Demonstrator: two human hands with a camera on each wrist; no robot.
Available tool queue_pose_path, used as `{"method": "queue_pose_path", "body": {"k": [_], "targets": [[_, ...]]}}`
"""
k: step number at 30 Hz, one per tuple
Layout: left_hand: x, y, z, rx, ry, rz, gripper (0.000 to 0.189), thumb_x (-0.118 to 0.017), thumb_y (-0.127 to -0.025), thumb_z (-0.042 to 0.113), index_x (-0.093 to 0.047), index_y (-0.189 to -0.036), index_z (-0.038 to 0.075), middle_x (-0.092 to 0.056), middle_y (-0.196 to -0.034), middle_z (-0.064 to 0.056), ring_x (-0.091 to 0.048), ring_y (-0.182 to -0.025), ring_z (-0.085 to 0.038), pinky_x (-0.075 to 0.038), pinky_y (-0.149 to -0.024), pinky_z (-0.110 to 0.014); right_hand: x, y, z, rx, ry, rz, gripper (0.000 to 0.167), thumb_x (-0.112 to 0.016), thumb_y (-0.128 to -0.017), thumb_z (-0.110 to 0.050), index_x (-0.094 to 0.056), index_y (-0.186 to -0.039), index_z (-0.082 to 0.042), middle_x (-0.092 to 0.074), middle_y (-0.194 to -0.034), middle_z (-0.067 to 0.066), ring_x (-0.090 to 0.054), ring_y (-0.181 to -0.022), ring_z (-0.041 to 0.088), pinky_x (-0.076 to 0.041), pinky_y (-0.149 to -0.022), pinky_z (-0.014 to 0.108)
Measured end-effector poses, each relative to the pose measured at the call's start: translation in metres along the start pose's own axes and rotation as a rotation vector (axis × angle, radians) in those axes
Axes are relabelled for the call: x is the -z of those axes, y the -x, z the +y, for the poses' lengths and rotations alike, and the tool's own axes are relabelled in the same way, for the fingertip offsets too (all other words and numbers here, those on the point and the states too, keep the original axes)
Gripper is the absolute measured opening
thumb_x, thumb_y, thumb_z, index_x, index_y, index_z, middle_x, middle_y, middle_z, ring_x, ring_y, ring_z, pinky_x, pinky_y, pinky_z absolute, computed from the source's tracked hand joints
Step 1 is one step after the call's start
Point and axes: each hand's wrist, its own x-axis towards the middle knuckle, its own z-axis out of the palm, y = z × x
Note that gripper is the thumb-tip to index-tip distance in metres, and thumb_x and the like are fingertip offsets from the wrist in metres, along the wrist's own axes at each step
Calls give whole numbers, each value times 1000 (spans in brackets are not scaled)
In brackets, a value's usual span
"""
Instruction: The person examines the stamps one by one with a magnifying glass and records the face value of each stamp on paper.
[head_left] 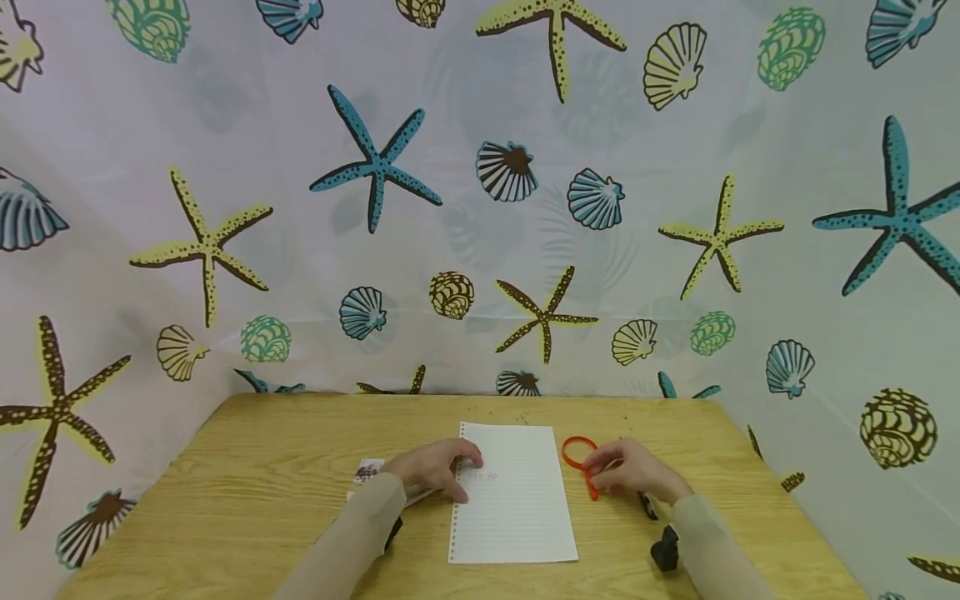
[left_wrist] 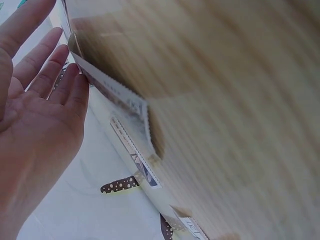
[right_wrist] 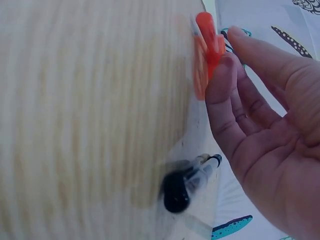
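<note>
A sheet of lined paper (head_left: 513, 517) with punched holes lies on the table, faint writing near its upper left. My left hand (head_left: 435, 467) is over its left edge, thumb and fingers spread, holding nothing. In the left wrist view a stamp-like slip with serrated edges (left_wrist: 117, 95) is near the fingers of the left hand (left_wrist: 45, 105). Right of the paper is a red magnifying glass (head_left: 567, 455), its ring pointing away. My right hand (head_left: 633, 468) pinches its handle (right_wrist: 205, 25) between thumb and forefinger; the other fingers of the right hand (right_wrist: 270, 115) are curled.
A small picture slip (head_left: 368, 470) lies left of the left hand, with a thin pale strip (head_left: 422, 497) beside that hand. A small black-and-clear item (right_wrist: 177, 192) is under the right wrist. Behind the wooden table (head_left: 285, 433) hangs a shell-patterned curtain (head_left: 420, 250).
</note>
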Motion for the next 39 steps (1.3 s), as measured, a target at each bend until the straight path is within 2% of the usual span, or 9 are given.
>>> {"method": "queue_pose_path", "body": {"k": [3,8,16,22,27,31,34,39], "targets": [[-1,0,-1,1,5,0,45,-85,-74,5,-65,-114,12,-53,-138,-9,-44,-134,-31,-33,-113,-51,6,2,1,28,32,17,30,-72,-89,-12,-68,-115,1,-69,-102,13,-62,-77,20,-55,-65,34],[0,1,-1,-6,6,-3,45,-84,-74,5,-64,-114,11,-54,-136,-8,-45,-131,-29,-34,-112,-50,20,5,2,34,26,46,32,-69,-91,-9,-65,-119,5,-66,-95,13,-58,-68,23,-51,-59,31],[1,3,2,33,9,-1,48,-84,-74,5,-64,-116,12,-54,-137,-7,-45,-131,-28,-32,-113,-51,35,17,11,3,4,64,32,-64,-93,-7,-62,-121,9,-65,-98,19,-52,-65,16,-48,-58,30],[0,0,0,52,-22,2,48,-85,-74,8,-63,-116,15,-54,-138,-5,-44,-132,-26,-31,-115,-50,39,22,28,-6,7,103,32,-66,-93,-9,-63,-119,8,-63,-94,15,-50,-63,14,-46,-54,27],[-1,-1,-1,51,-40,-5,49,-85,-74,9,-63,-117,16,-54,-138,-5,-45,-132,-27,-31,-114,-51,42,24,38,-57,-53,93,35,-69,-91,-12,-63,-119,8,-63,-93,9,-51,-65,13,-47,-55,28],[-1,-1,1,75,-26,-4,50,-85,-74,10,-63,-118,17,-52,-141,-5,-42,-135,-27,-29,-116,-51,43,23,41,-55,-69,83,36,-69,-91,-12,-63,-121,8,-65,-91,10,-51,-63,12,-47,-54,28],[0,0,3,94,-11,-1,50,-85,-74,9,-63,-119,17,-50,-142,-5,-41,-136,-28,-27,-117,-52,43,23,41,-43,-43,74,36,-69,-91,-12,-63,-120,8,-65,-87,11,-47,-57,11,-45,-52,28],[0,1,6,78,-26,-4,51,-85,-74,8,-63,-119,15,-51,-140,-6,-43,-133,-28,-29,-115,-52,41,22,40,-39,13,68,35,-70,-91,-13,-64,-120,7,-64,-79,5,-42,-50,8,-40,-48,24]]}}
